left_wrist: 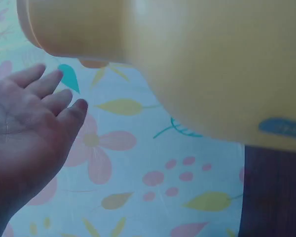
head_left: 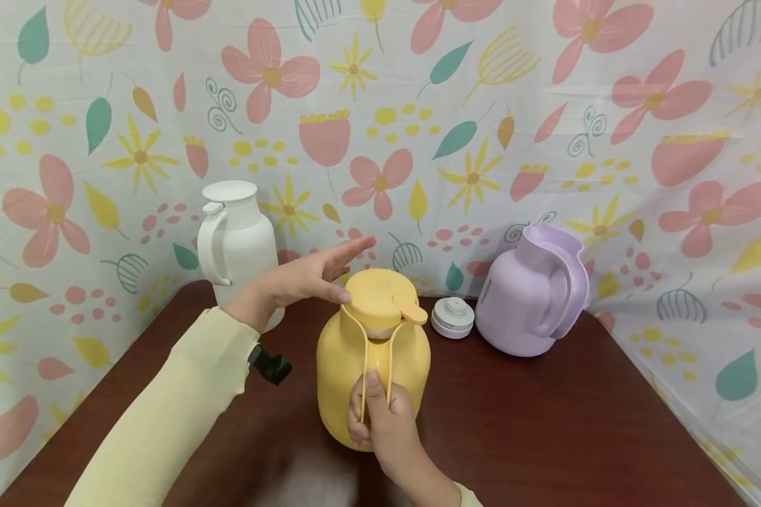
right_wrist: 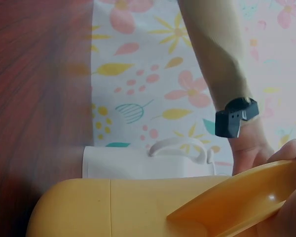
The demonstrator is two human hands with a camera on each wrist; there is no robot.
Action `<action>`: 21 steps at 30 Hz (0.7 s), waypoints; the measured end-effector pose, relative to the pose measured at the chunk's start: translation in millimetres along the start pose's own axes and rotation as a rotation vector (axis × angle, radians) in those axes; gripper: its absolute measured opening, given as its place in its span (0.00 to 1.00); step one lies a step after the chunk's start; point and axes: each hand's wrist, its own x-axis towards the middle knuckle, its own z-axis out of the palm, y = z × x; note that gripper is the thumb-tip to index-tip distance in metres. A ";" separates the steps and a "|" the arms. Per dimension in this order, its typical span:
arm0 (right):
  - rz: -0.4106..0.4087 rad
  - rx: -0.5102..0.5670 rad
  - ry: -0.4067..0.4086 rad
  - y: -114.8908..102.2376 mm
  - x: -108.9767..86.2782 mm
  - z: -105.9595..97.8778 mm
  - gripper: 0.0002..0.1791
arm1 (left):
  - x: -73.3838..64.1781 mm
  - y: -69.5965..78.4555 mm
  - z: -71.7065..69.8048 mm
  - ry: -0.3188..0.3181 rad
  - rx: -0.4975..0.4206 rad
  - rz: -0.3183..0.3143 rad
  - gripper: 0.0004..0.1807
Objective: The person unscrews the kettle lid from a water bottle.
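A yellow thermos jug (head_left: pixel 330 359) stands in the middle of the head view, its round lid (head_left: pixel 380 289) on top and its handle toward me. My right hand (head_left: pixel 390 429) grips that handle, thumb up along it. Beside the lid, my left hand (head_left: pixel 311 274) reaches in from the left with its fingers extended, thumb at the lid's near left edge. Whether the thumb touches the lid, I cannot tell. In the left wrist view the palm of the left hand (left_wrist: pixel 29 113) faces up near the jug's neck (left_wrist: pixel 84 29), and its fingers hold nothing.
A white thermos jug (head_left: pixel 247 239) stands at the back left behind my left wrist. At the back right is a lilac jug (head_left: pixel 514 303) with an uncovered mouth, and a white and lilac stopper (head_left: pixel 453 318) lies beside it. A flowered curtain hangs behind the dark wooden table (head_left: pixel 545 422).
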 end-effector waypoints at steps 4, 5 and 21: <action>-0.002 0.011 -0.010 0.5 -0.3 0.3 0.36 | 7.5 1.4 -0.3 -0.107 0.015 -0.068 0.71; -0.005 0.013 -0.013 0.6 -0.2 0.2 0.36 | 9.3 2.2 1.5 -0.123 0.013 -0.078 0.69; -0.030 0.012 -0.021 2.3 0.6 -1.9 0.35 | -2.9 6.5 75.5 0.505 -0.001 -0.196 0.50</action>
